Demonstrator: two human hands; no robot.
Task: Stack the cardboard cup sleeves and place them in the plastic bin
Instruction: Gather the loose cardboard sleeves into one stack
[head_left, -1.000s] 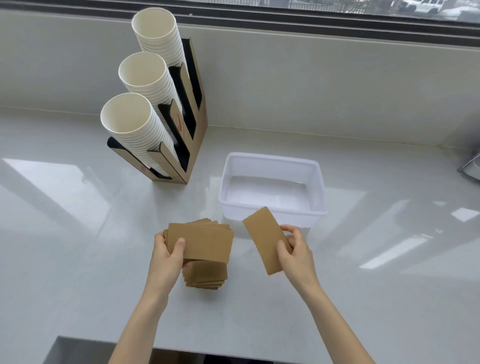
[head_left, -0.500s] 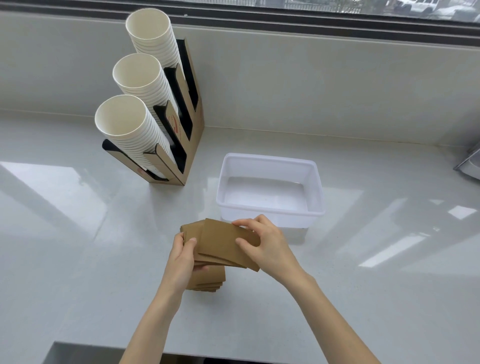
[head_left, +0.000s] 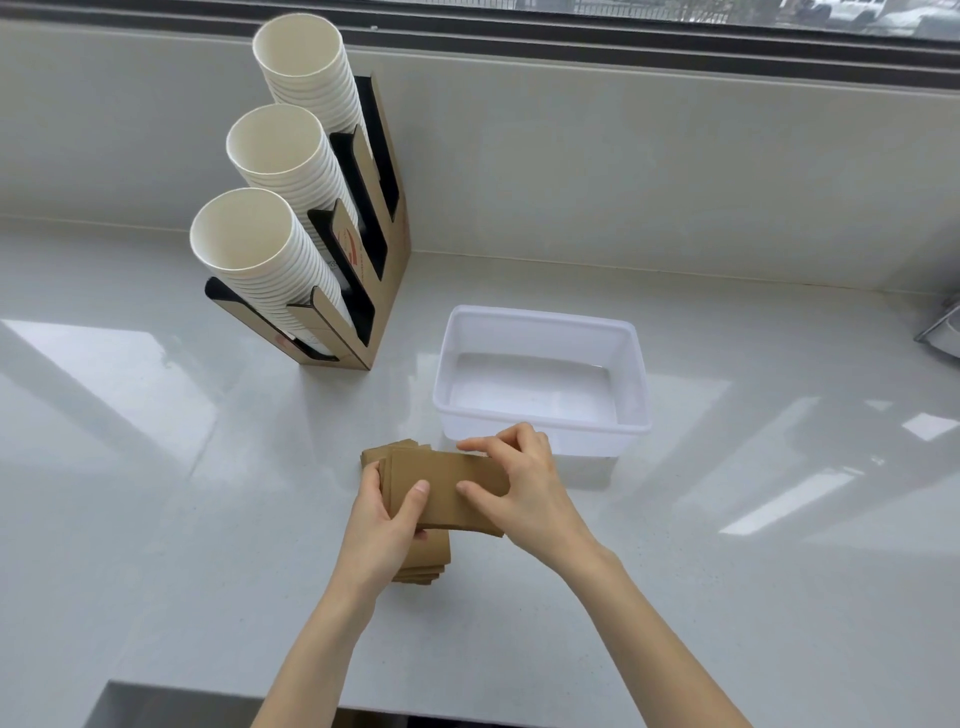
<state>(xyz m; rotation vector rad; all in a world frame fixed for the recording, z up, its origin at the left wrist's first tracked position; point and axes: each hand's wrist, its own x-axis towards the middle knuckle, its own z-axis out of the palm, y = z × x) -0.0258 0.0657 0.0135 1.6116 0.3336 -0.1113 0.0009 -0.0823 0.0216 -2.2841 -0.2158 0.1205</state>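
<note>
- The plastic bin (head_left: 540, 332) sits on the surface (head_left: 727, 519) with nothing inside.
- At its 10 o'clock, a cardboard holder (head_left: 387, 291) carries three stacks of paper cups (head_left: 270, 260).
- The cup sleeves (head_left: 441, 488) are bunched at the bin's 7 o'clock, just beside its near wall.
- The left hand (head_left: 384, 525) clamps their left end, thumb on top.
- The right hand (head_left: 524, 488) pinches the right end, fingers curled.
- The top sleeves' long axis runs 9 to 3 o'clock; lower ones poke toward 6.

Glossy pale grey countertop (head_left: 156, 493) is streaked with window reflections; a matching upstand (head_left: 623, 171) is set far, topped by a dark window frame (head_left: 571, 39).
</note>
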